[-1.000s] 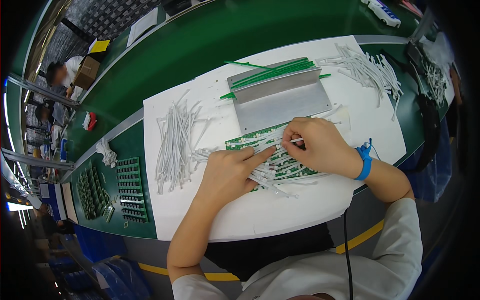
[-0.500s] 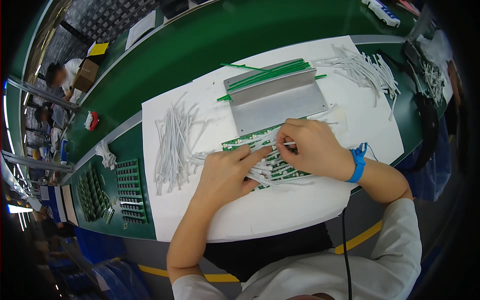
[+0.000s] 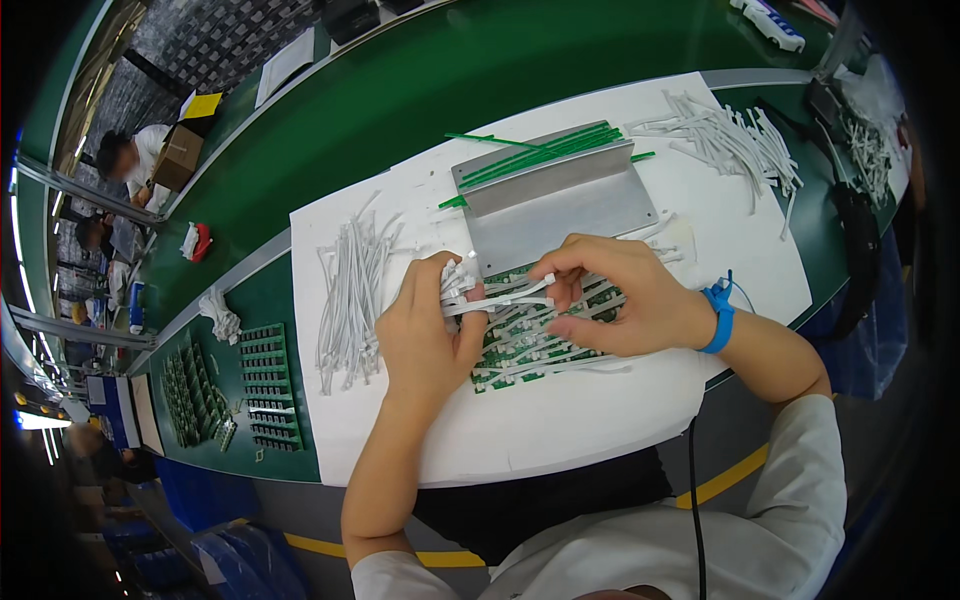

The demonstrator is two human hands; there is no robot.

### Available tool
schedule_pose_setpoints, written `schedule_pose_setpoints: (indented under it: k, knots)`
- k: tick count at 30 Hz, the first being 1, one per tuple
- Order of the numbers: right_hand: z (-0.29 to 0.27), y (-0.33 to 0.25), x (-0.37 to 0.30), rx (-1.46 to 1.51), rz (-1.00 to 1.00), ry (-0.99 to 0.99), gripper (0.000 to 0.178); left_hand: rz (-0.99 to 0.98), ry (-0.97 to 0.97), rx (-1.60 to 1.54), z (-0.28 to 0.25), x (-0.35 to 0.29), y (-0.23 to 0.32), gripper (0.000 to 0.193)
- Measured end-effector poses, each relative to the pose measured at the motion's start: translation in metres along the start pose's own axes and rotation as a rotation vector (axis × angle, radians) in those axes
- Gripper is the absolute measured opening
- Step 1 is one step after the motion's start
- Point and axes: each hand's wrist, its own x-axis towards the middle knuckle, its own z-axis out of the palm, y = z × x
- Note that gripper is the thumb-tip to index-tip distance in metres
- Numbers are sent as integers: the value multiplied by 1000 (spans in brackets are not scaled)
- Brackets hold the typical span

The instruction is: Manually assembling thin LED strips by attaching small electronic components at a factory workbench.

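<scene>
My left hand (image 3: 425, 335) is closed around a small bunch of white cable ties (image 3: 462, 292), their heads bunched by the fingertips. One tie extends from it toward my right hand (image 3: 625, 295). That hand's thumb and index finger are apart, with the index fingertip close to the tie's end; whether it touches cannot be made out. Below both hands lies a green circuit board panel (image 3: 483, 384) with many small white parts. Several white ties lie across the panel, partly covered by my hands.
An angled metal plate (image 3: 520, 240) behind the panel carries green strips (image 3: 545, 160). Loose white cable ties lie at left (image 3: 350, 300) and far right (image 3: 740, 140) on the white sheet (image 3: 450, 450). Green boards with black parts (image 3: 268, 385) stand left. A person (image 3: 145, 160) works at far left.
My left hand has lifted off the panel and moved left, now showing the bunch of ties. My right hand's fingers have spread from a pinch, uncovering more of the panel.
</scene>
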Motion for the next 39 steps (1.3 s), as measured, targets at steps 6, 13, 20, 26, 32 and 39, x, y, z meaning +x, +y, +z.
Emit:
schedule_pose_setpoints:
  k: [6, 13, 20, 26, 32, 39]
  knots:
    - [4, 7, -1, -7, -19, 33, 26, -32, -90, -2, 2, -4, 2, 42]
    - [-2, 4, 0, -160, -128, 120, 23, 7, -189, -45, 6, -4, 8, 52]
    - [3, -4, 5, 634, 132, 337, 15, 106, -342, -6, 9, -8, 5, 63]
    - [-40, -7, 9, 247, 450, 78, 13, 262, -389, -47, 3, -7, 3, 48]
    - [-25, -4, 3, -265, 401, -237, 11, 350, -398, -44, 3, -5, 6, 41]
    - [-27, -5, 2, -309, 327, -291, 7, 341, -472, -22, 0, -6, 3, 68]
